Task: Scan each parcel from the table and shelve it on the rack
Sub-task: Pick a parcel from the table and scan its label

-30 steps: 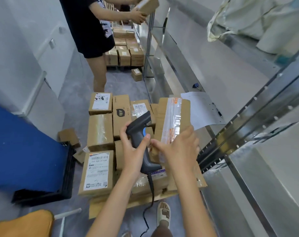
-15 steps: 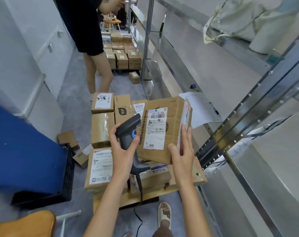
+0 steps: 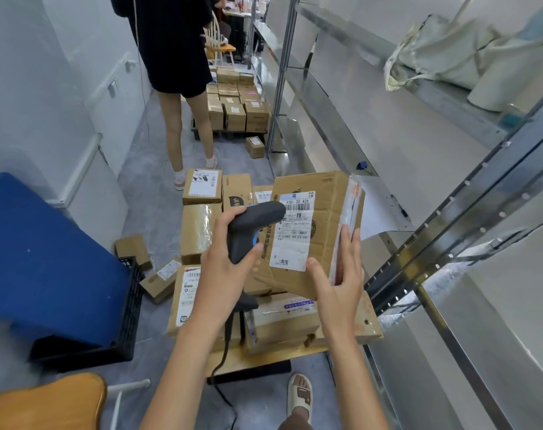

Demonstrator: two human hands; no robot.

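A moment ago I had the parcel (image 3: 313, 231) edge-on with its taped side toward me; now I have turned it so the white label (image 3: 293, 229) faces up at me. My right hand (image 3: 338, 276) grips it at the lower right corner, thumb on the labelled face and fingers along the taped edge, holding it lifted above the stack of parcels (image 3: 220, 243) on the bench (image 3: 368, 328). My left hand (image 3: 223, 268) is wrapped round the scanner (image 3: 248, 231), whose nose has come up just left of the label, almost touching the barcode. So I judge the scan is on the point of happening. Once it registers, the parcel goes onto the rack (image 3: 419, 231) just right of the parcel.
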